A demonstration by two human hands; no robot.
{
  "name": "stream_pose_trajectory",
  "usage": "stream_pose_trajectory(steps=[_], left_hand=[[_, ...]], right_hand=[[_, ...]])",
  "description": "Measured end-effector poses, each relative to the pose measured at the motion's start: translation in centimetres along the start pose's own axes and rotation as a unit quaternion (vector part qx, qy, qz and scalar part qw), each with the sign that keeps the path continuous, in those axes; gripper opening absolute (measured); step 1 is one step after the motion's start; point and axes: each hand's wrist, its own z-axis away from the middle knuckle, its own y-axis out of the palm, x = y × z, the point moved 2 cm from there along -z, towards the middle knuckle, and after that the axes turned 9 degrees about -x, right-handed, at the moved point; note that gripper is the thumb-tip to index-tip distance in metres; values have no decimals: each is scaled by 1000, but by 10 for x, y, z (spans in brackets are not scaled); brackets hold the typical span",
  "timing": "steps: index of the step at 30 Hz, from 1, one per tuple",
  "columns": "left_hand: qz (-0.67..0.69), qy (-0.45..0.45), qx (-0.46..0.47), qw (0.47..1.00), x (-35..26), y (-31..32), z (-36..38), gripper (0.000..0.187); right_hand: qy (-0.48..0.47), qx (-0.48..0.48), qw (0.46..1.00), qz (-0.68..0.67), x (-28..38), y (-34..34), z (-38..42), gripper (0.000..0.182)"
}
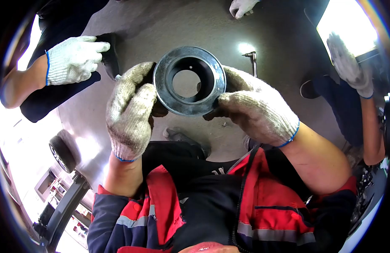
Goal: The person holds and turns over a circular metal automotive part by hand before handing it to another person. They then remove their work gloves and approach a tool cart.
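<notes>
Two gloved hands hold one dark, ring-shaped part [189,109] in front of the wearer's body, above a grey floor [140,31]. The left grip [129,114], in a soiled knit glove with a blue cuff edge, is closed on the part's left side. The right grip [260,107], gloved alike, is closed on its right side, with the thumb toward the viewer. The part's round opening faces the camera, and floor shows through it; a small pale spot marks its inner wall. Its face shows a dull shine.

The wearer has a red and navy jacket [275,215] with grey bands over a dark shirt [207,206]. A pale mark on the shirt is too small to read.

Beyond the part, to the right, a ratchet-like tool [254,63] lies on the floor. Three other gloved hands belong to people nearby: one at left [72,61], one at the top edge [242,6], one at right [349,65], near a glaring bright panel [347,23]. At lower left are a wheel [62,152] and shelves whose contents are too blurred to read.
</notes>
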Motion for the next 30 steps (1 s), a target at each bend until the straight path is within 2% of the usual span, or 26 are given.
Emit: stream_pose_trajectory(steps=[2,3,6,8,11,14,23,30], left_hand=[[-55,13,12,998,-2,-3,1,45],[-38,5,11,999,-3,-3,1,45],[-15,2,8,1000,-3,-2,4,47],[-33,31,8,999,1,-4,3,47],[-26,-1,-1,1000,-2,-2,5,48],[-63,14,2,998,-5,-3,5,47],[16,-17,-9,1000,-2,-3,9,45],[-20,21,11,1000,-6,-4,12,45]], right_hand=[[-5,-11,1000,9,3,3,3,61],[-8,-16,1000,13,4,4,2,57],[-4,-6,1000,4,2,-1,2,72],[-9,-7,1000,21,2,0,1,72],[0,-14,999,46,5,0,3,73],[-2,-3,999,33,4,1,2,73],[1,-6,999,51,3,-1,4,73],[-5,-15,995,94,9,2,4,68]])
